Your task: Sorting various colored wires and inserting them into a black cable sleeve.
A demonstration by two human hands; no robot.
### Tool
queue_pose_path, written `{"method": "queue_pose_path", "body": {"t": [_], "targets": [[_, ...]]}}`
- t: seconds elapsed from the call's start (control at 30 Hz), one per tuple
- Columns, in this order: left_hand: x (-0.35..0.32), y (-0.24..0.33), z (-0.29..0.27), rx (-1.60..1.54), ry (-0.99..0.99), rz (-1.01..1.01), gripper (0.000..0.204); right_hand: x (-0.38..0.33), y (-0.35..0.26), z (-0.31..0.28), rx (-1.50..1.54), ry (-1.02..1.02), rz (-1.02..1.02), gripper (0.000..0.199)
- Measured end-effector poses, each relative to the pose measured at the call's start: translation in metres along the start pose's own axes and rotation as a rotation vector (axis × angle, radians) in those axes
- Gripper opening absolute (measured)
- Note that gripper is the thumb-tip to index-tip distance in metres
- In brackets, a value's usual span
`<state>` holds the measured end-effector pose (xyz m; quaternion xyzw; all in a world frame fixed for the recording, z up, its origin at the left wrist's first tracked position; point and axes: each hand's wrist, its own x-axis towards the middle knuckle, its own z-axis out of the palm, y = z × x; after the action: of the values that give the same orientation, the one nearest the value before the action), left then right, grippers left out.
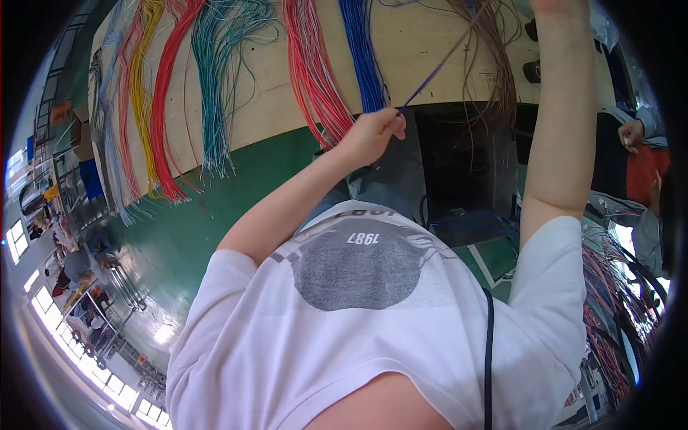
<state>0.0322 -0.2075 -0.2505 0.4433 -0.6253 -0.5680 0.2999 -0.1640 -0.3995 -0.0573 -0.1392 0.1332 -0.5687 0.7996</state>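
My left hand is closed in a pinch on thin blue wire, at the front edge of the wooden table. The wire runs taut from my fingers up and to the right, past a bundle of brown wires, and leaves at the top edge. My right arm reaches far forward, and only the base of my right hand shows at the top edge; its fingers are out of sight. Beside my left hand, a blue wire bundle and a red wire bundle hang over the table edge.
More bundles lie across the table on the left: green wires, red wires and yellow wires. At right is another person's hand, near an orange-red thing. Loose wires hang at lower right.
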Motion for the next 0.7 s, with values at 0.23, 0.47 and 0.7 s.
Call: {"method": "queue_pose_path", "body": {"t": [0.23, 0.47, 0.7], "targets": [[-0.006, 0.011, 0.008, -0.59, 0.089, -0.438, 0.018, -0.1, 0.091, -0.109, -1.113, 0.336, 0.095, 0.03], [0.041, 0.057, -0.04, -0.839, 0.161, -0.375, 0.019, -0.211, 0.199, -0.186, -1.345, 0.505, 0.03, 0.058], [0.042, 0.068, -0.067, -1.014, 0.094, -0.37, 0.019, -0.199, 0.189, -0.128, -1.474, 0.031, 0.013, 0.06]]}}
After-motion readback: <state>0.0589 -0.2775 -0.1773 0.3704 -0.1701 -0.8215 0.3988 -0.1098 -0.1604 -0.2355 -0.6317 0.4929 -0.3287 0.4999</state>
